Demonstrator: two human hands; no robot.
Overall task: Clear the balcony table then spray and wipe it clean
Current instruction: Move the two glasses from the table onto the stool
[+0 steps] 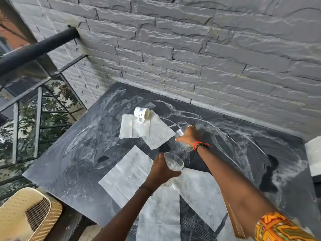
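Head view. The clearing step is judged to be in hand, with wiping not yet begun: the balcony table (73,164) is dusty and smeared, and several items lie on it.

The left hand (161,171) is closed around a clear glass (174,164), held above the near middle of the table, over a large paper sheet (132,178). The glass is tilted, its mouth turned up and toward the camera; its long axis runs from the palm up and away from the wrist.

The right hand (188,136) is extended to a second clear glass (180,128), which lies just right of the smaller paper napkins (156,134). The fingers are curled about it; whether the grip is fully closed cannot be told, as the glass is largely hidden and transparent. It appears tipped, long axis pointing toward the far left, mouth away from the hand.

A white cup (141,114) with blue print lies on its side on the napkins, toward the far edge by the stone wall (191,49). Its mouth faces right, its handle points toward the camera, and its long axis runs roughly left-right.

Judgement on technique: the second glass is best gripped round its body rather than its rim, lifted straight up clear of the napkins, and both glasses kept apart to avoid a knock. The cup and papers remain to be removed before spraying.
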